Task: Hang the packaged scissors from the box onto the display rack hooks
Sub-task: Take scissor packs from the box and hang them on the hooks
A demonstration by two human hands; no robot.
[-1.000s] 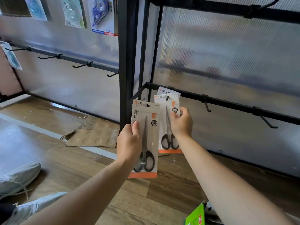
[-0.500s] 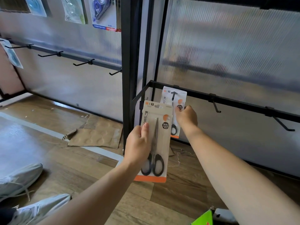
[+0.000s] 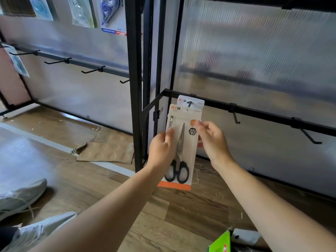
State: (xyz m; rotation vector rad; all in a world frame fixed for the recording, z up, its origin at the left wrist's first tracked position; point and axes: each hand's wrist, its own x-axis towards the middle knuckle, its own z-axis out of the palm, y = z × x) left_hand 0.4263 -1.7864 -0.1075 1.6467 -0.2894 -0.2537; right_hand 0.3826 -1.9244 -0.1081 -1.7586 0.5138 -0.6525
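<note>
Held front pack [image 3: 181,142] upright just before the rack with left hand [image 3: 161,151], thumb pressed on the face, fingers behind the left edge; scissors inside set point-up, black handles low. Brought right hand [image 3: 211,140] across to that pack's upper right edge, fingers loosely bent, tips by the orange dot; could not tell whether touching, pinching or just clear of it. Released rear pack [image 3: 192,102], gripped by that same hand half a second before; left it hanging on hook [image 3: 189,104] of the lower rail [image 3: 263,113], hang-hole over the prong, lower part hidden behind the front pack. Judged one pack hung and one in transit, both hands now given to the second. Judged next move to need the front pack raised until its slot met a prong, either the occupied hook or one of the free hooks [image 3: 235,117] further right along the rail. Noted risk of knocking the hung pack off while threading in front of it. Recorded beyond: green carton [image 3: 221,242] at the lower right edge, contents unseen; torn cardboard [image 3: 107,150] on the wooden floor; pale shoes [image 3: 20,197] at left; tape packs [image 3: 111,13] on the neighbouring panel, above bare hooks.
</note>
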